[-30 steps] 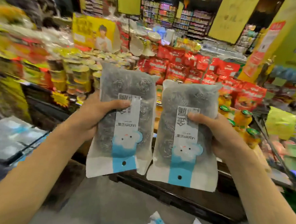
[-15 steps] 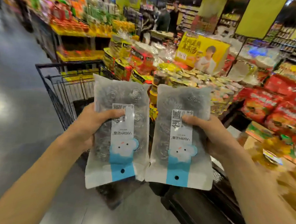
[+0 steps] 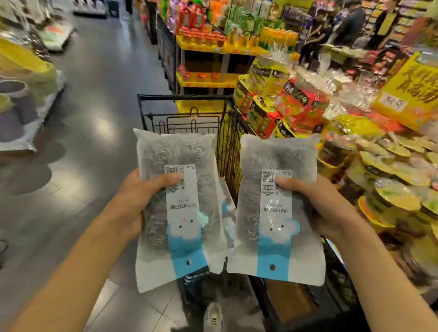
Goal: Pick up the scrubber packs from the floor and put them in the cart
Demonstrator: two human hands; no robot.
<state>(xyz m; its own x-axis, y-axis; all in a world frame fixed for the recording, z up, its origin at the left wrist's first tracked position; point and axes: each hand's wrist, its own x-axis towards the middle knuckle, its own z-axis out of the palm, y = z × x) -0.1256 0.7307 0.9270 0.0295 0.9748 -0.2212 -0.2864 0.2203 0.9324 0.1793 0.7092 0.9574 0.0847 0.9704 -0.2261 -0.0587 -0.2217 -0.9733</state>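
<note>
Setting: a shop aisle with a grey polished floor, stacked goods on both sides and a black wire cart straight ahead of us.

Items: two scrubber packs, held up in the air just in front of the cart, side by side and close, their lower corners nearly touching. We hold the left pack in the left hand, the right pack in the right hand; each thumb lies across the paper label and the fingers curl behind, out of sight.

Handling: we judge them light and soft, metal coils in thin plastic bags that crumple and may slide. The middle of the bag, around the coils, looks the surest hold; the flat sealed ends would flop.

Not made out: the cart's inside is mostly hidden behind the packs, so we cannot tell what it contains. Something white shows between the packs, unidentified. The label print reads upside down and the edges of the view are blurred.
</note>
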